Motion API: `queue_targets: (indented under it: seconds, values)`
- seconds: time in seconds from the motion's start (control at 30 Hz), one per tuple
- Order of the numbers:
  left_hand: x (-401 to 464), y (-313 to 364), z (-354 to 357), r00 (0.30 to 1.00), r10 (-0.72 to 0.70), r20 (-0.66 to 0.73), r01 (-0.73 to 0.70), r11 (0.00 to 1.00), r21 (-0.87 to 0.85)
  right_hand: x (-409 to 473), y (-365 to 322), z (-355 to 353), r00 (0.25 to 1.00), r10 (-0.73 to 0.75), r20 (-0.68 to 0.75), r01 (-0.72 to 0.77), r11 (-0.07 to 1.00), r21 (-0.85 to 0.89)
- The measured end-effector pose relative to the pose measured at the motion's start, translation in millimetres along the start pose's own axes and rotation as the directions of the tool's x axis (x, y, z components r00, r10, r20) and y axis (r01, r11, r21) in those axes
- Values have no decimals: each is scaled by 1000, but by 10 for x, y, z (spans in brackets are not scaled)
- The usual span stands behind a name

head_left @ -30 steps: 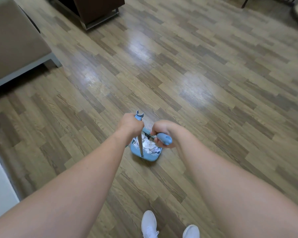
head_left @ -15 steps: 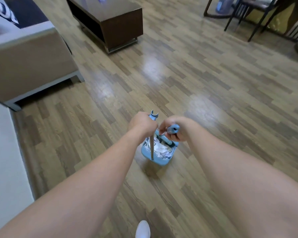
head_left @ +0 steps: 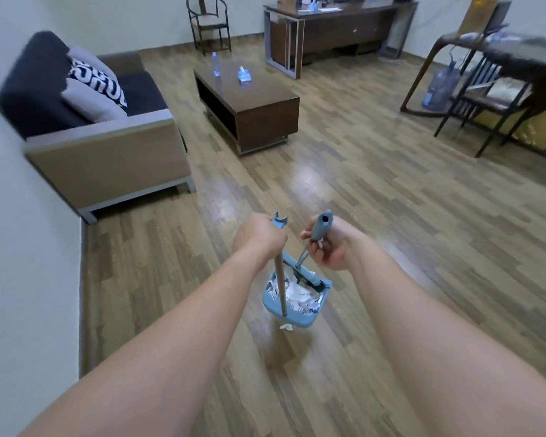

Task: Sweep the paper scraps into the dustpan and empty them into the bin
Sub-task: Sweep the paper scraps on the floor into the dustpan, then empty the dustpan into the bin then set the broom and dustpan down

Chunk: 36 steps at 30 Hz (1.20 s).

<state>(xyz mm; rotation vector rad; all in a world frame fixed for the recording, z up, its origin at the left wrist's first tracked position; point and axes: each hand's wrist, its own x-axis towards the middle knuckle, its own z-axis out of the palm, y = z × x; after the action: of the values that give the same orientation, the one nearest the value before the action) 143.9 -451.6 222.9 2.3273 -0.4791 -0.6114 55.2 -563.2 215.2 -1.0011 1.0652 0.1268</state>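
Scraps (head_left: 298, 291) now filled the dustpan (head_left: 276, 305), 1 stray (head_left: 286, 326) beside it, as the view rose roomward, left hand (head_left: 260, 236) clamped on its pole, right hand (head_left: 327, 244) on the broom (head_left: 320, 225); no bin showed.

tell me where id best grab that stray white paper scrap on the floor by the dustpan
Pinch the small white crumpled paper scrap by its raised folds, coming straight down from above. It lies loose on the wooden floor, just clear of the blue plastic dustpan's near wall; both hands are occupied, so free one first.
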Motion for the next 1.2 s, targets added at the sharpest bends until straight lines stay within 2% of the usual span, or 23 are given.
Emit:
queue_targets:
  seconds: [0.13, 0.4, 0.6, 0.9, 1.2]
  values:
    - [-13, 167, -207, 999, 8, -44, -7, 1000, 17, -108, -193, 142, 997, -59, 46, 60, 998, -34]
    - [98, 85, -714, 996, -55, -74, 52, 998, -37, -22, -517, 774, 991, -76, 109, 97, 973, -207]
    - [275, -24, -867, 993, -68, -99, 66, 998, -17, 168, -674, 1072, 990, -54, 127, 88, 958, -272]
    - [411, -412, -517, 970, -168, -177, 176, 984, 28, 568, -535, 911, 987, 32, 156, 3, 976, -217]
    - [380, -819, 69, 942, -275, -193, 277, 961, -16, 901, -209, 469, 976, 123, 182, -85, 976, -201]
